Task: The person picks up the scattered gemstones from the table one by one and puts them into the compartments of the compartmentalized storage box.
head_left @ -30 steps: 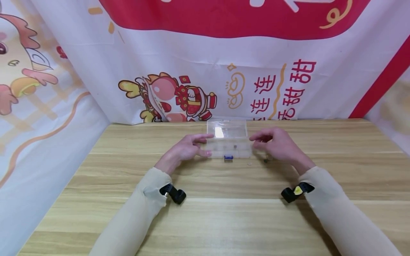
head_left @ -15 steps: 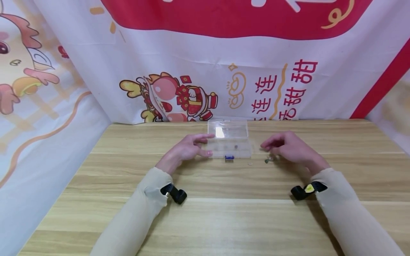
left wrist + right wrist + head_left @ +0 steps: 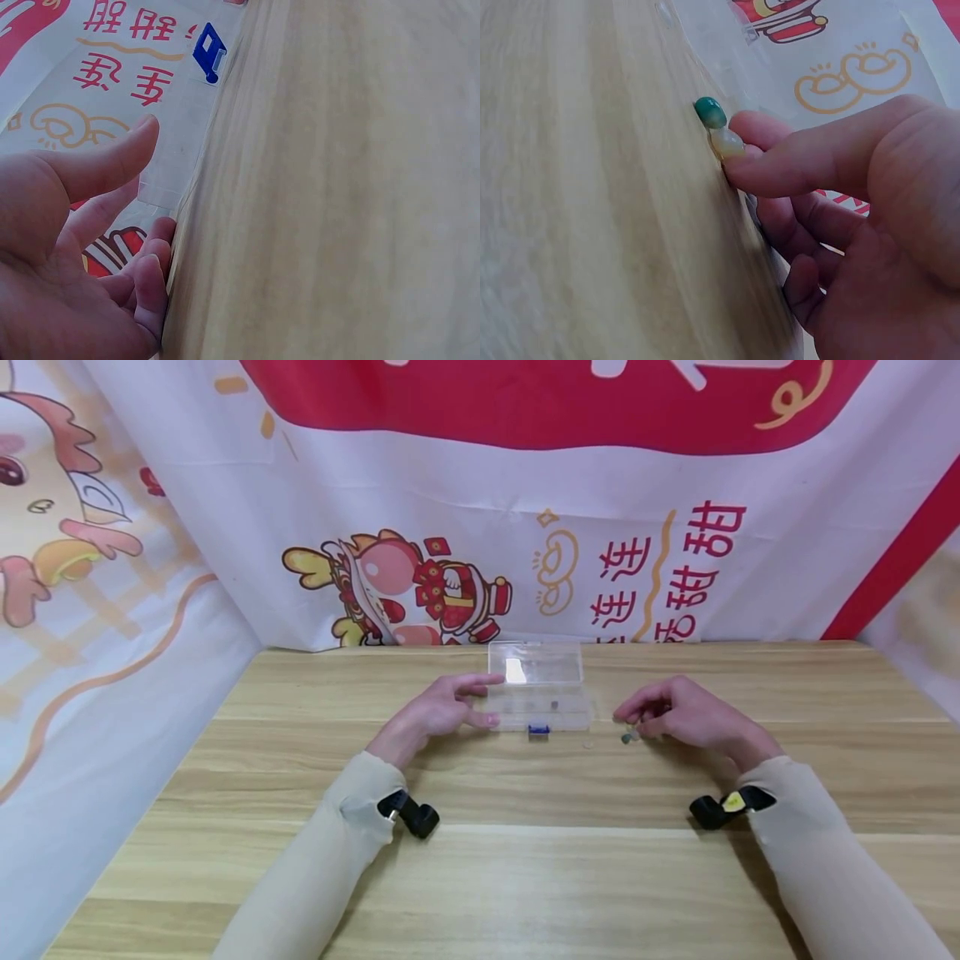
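A clear plastic compartment box (image 3: 517, 720) stands at the back of the table with its lid (image 3: 547, 662) raised. On its front is a blue latch (image 3: 209, 49). One small dark stone (image 3: 554, 704) shows in a compartment. My left hand (image 3: 435, 710) rests at the box's left end, thumb by the front edge and index finger towards the lid. Right of the box my right hand (image 3: 693, 720) reaches down to small polished stones, thumb and index finger apart. A green oval stone (image 3: 710, 112) lies beside a pale yellowish one (image 3: 726, 141), which is right at the thumb tip.
A small pale piece (image 3: 588, 745) lies on the wooden table (image 3: 540, 893) in front of the box's right corner. Printed white cloth (image 3: 420, 477) hangs behind the table and along both sides. Each wrist carries a black camera mount.
My right hand has moved from the box's right side, rightward and down to the stones on the table. My left hand stays at the box's left end.
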A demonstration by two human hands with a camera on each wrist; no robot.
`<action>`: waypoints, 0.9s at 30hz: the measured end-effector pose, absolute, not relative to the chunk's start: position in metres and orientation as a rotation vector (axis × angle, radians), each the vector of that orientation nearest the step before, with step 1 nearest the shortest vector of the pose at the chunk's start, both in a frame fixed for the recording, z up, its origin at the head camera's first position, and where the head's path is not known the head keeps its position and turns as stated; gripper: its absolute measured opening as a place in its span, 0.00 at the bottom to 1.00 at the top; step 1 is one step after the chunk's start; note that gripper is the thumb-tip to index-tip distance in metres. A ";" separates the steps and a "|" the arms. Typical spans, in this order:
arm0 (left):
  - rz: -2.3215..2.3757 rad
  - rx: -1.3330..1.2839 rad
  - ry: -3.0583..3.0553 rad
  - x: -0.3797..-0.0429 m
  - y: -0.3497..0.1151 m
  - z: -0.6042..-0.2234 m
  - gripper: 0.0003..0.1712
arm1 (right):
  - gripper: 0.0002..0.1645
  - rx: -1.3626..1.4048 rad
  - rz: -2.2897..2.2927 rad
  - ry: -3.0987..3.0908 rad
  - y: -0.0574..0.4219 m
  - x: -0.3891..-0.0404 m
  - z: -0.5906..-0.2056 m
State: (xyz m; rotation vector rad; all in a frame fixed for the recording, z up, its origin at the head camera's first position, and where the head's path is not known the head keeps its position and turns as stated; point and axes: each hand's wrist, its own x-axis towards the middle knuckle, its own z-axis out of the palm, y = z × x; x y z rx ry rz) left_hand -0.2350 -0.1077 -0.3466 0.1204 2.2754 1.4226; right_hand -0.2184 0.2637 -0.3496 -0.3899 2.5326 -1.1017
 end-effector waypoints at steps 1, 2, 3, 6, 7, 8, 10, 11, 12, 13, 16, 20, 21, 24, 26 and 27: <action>1.421 0.120 2.275 -0.235 -0.108 -0.347 0.39 | 0.17 -0.391 -1.096 2.531 0.264 -0.218 -0.350; 1.420 0.120 2.275 -0.235 -0.108 -0.347 0.39 | 0.17 -0.391 -1.092 2.528 0.265 -0.218 -0.350; 1.420 0.120 2.275 -0.235 -0.108 -0.347 0.39 | 0.17 -0.392 -1.091 2.525 0.265 -0.219 -0.350; 1.419 0.123 2.276 -0.235 -0.108 -0.347 0.39 | 0.17 -0.400 -1.091 2.520 0.266 -0.219 -0.351; 1.418 0.123 2.275 -0.235 -0.108 -0.347 0.39 | 0.17 -0.404 -1.092 2.520 0.267 -0.219 -0.351; 1.417 0.124 2.275 -0.235 -0.108 -0.346 0.39 | 0.16 -0.408 -1.093 2.520 0.267 -0.219 -0.352; 1.419 0.125 2.274 -0.235 -0.108 -0.346 0.39 | 0.16 -0.415 -1.095 2.522 0.268 -0.220 -0.353; 1.419 0.125 2.273 -0.235 -0.108 -0.346 0.39 | 0.15 -0.419 -1.094 2.524 0.268 -0.220 -0.353; 1.421 0.126 2.272 -0.235 -0.108 -0.346 0.39 | 0.15 -0.420 -1.093 2.525 0.269 -0.220 -0.353; 1.421 0.127 2.271 -0.235 -0.108 -0.346 0.39 | 0.14 -0.424 -1.094 2.525 0.268 -0.221 -0.353; 1.424 0.129 2.272 -0.235 -0.108 -0.346 0.39 | 0.13 -0.425 -1.092 2.525 0.268 -0.221 -0.354; 1.424 0.132 2.274 -0.235 -0.108 -0.346 0.39 | 0.11 -0.414 -1.086 2.525 0.267 -0.220 -0.353; 1.425 0.133 2.273 -0.235 -0.108 -0.346 0.39 | 0.11 -0.410 -1.086 2.524 0.267 -0.220 -0.353; 1.426 0.134 2.272 -0.235 -0.108 -0.346 0.39 | 0.11 -0.397 -1.087 2.526 0.266 -0.220 -0.353; 1.426 0.135 2.272 -0.235 -0.108 -0.347 0.39 | 0.11 -0.390 -1.084 2.534 0.265 -0.220 -0.353; 1.426 0.135 2.272 -0.235 -0.108 -0.347 0.39 | 0.12 -0.386 -1.084 2.538 0.265 -0.221 -0.353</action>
